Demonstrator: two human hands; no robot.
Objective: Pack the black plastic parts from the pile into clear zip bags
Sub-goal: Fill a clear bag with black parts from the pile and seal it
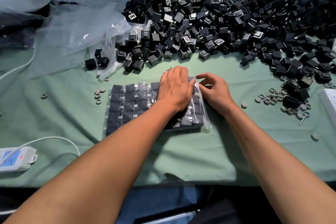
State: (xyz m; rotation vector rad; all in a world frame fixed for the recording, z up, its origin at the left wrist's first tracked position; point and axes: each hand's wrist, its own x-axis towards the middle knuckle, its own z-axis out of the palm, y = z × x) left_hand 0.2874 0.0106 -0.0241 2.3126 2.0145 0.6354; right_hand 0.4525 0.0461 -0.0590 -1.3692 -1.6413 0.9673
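Observation:
A clear zip bag filled with rows of black plastic parts lies flat on the green cloth in front of me. My left hand lies palm down on the bag's far right part, fingers fairly straight, pressing the parts. My right hand pinches the bag's open plastic edge at its right side between thumb and fingers. A large pile of loose black plastic parts spreads across the back and right of the table.
Empty clear bags lie crumpled at the back left. Small grey rings and caps are scattered right of the bag, a few to its left. A white power strip with its cable sits at the front left.

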